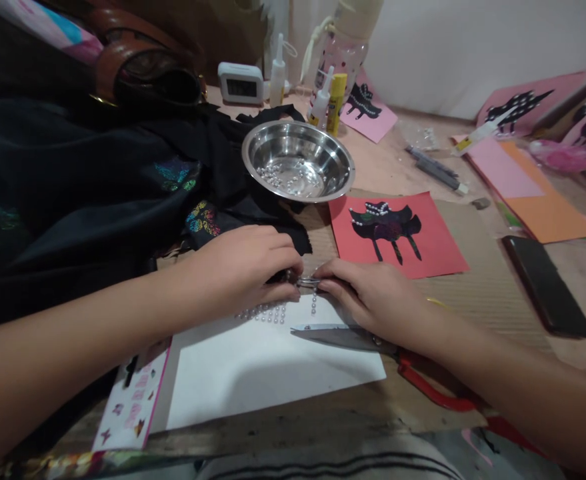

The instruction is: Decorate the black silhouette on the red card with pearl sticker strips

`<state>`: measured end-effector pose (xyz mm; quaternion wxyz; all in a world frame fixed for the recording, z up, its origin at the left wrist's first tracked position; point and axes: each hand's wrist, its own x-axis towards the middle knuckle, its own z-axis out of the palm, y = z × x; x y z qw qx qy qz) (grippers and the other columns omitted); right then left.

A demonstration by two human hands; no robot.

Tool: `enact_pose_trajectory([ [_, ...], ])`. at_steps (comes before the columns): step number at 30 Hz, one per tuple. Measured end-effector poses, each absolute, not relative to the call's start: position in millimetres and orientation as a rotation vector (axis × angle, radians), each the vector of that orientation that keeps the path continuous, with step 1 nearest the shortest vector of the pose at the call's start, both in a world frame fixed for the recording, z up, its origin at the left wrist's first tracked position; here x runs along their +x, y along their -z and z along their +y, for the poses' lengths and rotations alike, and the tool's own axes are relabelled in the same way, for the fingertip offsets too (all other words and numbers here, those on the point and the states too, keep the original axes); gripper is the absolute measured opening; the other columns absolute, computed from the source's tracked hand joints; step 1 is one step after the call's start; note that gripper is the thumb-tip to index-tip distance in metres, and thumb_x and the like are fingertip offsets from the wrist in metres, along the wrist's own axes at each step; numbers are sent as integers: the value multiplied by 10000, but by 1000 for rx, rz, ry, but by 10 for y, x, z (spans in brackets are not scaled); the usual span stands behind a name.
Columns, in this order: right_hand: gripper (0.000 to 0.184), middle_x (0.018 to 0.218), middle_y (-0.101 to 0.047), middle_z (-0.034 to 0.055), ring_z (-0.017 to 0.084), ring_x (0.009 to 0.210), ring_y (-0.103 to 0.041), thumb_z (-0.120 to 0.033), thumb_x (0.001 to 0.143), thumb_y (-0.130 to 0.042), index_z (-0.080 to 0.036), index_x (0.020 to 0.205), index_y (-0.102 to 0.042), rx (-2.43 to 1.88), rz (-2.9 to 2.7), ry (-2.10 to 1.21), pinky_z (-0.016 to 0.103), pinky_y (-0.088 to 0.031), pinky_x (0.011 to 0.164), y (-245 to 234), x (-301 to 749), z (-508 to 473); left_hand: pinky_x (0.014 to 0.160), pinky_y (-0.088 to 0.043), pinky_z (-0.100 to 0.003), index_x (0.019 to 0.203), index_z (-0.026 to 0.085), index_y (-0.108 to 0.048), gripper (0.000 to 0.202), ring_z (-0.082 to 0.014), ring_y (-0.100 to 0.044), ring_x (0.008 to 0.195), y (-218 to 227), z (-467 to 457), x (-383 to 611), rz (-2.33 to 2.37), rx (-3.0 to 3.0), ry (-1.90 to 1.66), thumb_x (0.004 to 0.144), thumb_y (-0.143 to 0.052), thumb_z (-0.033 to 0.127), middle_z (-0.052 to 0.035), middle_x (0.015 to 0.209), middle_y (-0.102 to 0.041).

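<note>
Left hand [243, 267] and right hand [373, 300] meet fingertip to fingertip, both pinched shut on a small shiny piece [309, 282] at the top edge of the white sheet [273, 367], with the scissors [343, 337] lying under the right hand.

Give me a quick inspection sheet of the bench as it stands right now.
Surface: brown cardboard with a white sheet lying on it.
Work things: small shiny piece at the sheet's top edge; bead rows on the sheet; scissors lying under the right hand.
Clutter: steel bowl holding beads, red card, black cloth, phone, glue bottle, sticker sheet.
Hands: left hand and right hand meet fingertip to fingertip, both pinching the small shiny piece.
Cables: nothing seen.
Surroundings: white wall, pink cards, small clock.
</note>
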<state>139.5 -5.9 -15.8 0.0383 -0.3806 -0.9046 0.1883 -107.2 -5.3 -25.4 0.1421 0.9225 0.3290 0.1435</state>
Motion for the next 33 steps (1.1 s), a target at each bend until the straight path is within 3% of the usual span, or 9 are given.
enact_pose_trajectory([
  [9,225,899,-764,44,198,734,-710,-279,1013,-468,-198,1071,-670,-1147,-2732,-693,277,-456,642,171,1393,-43,662,-456,-373,922,144,-686,222,-251,-624,771,323,-142,-1003,897,2944,-522,1000,-527,277,-74,870,-690],
  [24,191,907,-779,38,205,723,-726,-264,1001,-517,-191,1075,-678,-1126,-2758,-624,278,-457,618,161,1406,-50,746,-491,-301,921,177,-716,111,-208,-653,859,213,-108,-1049,954,2601,-508,953,-622,226,-36,910,-722],
  [33,224,996,-776,51,228,835,-742,-273,1009,-498,-196,1127,-673,-1116,-2696,-729,321,-519,725,183,1443,-59,771,-480,-285,954,176,-705,117,-188,-640,874,208,-71,-1079,910,2573,-512,953,-592,205,-38,943,-703],
])
